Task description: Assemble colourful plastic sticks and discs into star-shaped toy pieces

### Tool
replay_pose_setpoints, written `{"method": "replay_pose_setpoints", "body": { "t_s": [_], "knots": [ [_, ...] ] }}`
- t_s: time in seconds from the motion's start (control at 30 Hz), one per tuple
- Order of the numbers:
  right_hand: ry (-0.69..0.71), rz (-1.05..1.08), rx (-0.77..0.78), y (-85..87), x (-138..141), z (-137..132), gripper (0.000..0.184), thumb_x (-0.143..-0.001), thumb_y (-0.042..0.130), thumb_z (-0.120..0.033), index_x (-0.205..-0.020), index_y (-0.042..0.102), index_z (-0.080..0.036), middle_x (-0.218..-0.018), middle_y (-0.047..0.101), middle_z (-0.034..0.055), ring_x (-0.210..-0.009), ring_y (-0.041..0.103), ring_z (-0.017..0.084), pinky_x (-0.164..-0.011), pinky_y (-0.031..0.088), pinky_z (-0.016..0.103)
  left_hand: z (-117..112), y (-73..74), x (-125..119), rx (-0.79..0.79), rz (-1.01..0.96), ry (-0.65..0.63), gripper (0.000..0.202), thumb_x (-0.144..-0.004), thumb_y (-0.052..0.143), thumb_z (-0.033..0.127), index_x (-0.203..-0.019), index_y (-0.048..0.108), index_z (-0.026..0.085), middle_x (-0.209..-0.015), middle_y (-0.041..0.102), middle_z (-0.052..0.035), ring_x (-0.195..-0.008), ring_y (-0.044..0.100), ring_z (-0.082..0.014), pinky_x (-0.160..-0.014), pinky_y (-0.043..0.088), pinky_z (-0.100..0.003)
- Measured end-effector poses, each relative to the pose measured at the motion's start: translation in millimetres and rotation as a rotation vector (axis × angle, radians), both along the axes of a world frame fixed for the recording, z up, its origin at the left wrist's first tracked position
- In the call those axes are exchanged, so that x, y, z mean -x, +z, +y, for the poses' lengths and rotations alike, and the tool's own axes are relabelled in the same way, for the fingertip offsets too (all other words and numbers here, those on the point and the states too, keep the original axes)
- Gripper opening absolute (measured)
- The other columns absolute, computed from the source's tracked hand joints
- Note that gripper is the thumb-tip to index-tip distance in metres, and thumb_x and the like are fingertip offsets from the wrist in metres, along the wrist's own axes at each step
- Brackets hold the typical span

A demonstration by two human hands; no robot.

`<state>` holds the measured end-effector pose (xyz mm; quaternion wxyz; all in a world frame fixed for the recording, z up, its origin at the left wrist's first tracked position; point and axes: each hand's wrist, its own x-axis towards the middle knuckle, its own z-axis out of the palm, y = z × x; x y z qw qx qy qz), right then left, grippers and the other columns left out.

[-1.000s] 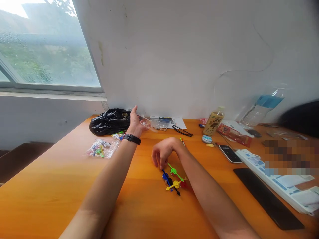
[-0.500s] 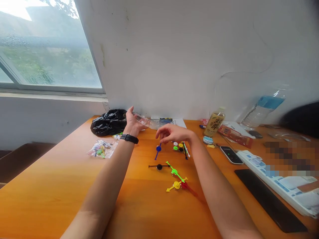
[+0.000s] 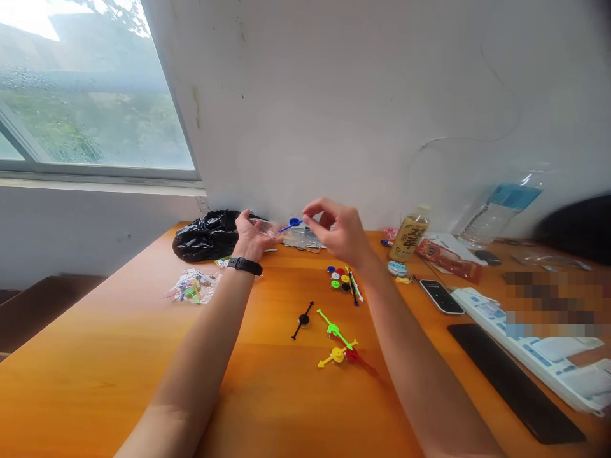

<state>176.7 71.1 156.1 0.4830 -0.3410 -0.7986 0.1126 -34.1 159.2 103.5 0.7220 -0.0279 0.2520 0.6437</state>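
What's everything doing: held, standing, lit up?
Blue arrow: held up by right hand
Clear plastic: held by left hand
Black arrow: on table
Green arrow: on table
Yellow arrow: on table
Red arrow: on table, blurred
Black bag: crumpled
Drink bottle: standing
Gadget: green light on
Small packet: bits inside

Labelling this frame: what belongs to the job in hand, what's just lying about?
Job, likely: blue arrow in right hand; clear plastic at left hand; black arrow, green arrow, yellow arrow, red arrow.

Likely lying about: black bag, drink bottle, blue-labelled bottle.
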Motion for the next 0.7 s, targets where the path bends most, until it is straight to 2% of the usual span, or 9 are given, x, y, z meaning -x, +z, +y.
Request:
{"method": "replay_pose_setpoints", "body": {
  "t_s": [0.17, 0.33, 0.57, 0.7],
  "knots": [
    [-0.060, -0.234, -0.068, -20.9, 22, 3, 0.012, -0.100, 0.058, -0.026, -0.101, 0.070, -0.026, -0.090, 0.076, -0.0009, -0.063, 0.055, 0.013, -0.065, 0.038, 0.029, -13, 14.6, -14, 0.034, 0.059, 0.006, 0.041, -0.089, 0.061, 0.054, -0.115, 0.047, 0.025, -0.120, 0.056, -0.0128, -0.110, 0.063, -0.0356, -0.081, 0.056, -0.049],
    [-0.152, -0.413, -0.096, -35.5, 29, 11, 0.020, -0.105, 0.053, -0.034, -0.106, 0.072, -0.028, -0.087, 0.078, 0.0007, -0.068, 0.062, 0.017, -0.063, 0.033, 0.030, -18, 20.1, -23, 0.002, 0.035, 0.021, 0.036, -0.093, 0.062, 0.050, -0.111, 0.046, 0.024, -0.108, 0.053, -0.0096, -0.095, 0.063, -0.0285, -0.073, 0.057, -0.040],
    [-0.257, -0.559, -0.052, -32.6, 23, 14, 0.025, -0.107, 0.051, -0.036, -0.113, 0.074, -0.029, -0.086, 0.079, 0.0029, -0.073, 0.066, 0.021, -0.063, 0.030, 0.031, -28, 27.5, -42, 0.022, 0.087, 0.001, 0.037, -0.092, 0.063, 0.050, -0.111, 0.046, 0.023, -0.100, 0.053, -0.0084, -0.082, 0.062, -0.0248, -0.064, 0.055, -0.036],
    [-0.232, -0.590, -0.018, -28.6, 22, 12, 0.026, -0.105, 0.052, -0.033, -0.115, 0.077, -0.030, -0.096, 0.081, 0.0043, -0.080, 0.069, 0.021, -0.064, 0.032, 0.031, -31, 29.3, -46, 0.030, 0.120, -0.008, 0.037, -0.092, 0.063, 0.050, -0.110, 0.045, 0.023, -0.099, 0.053, -0.0075, -0.078, 0.061, -0.0231, -0.061, 0.054, -0.034]
  ]
}}
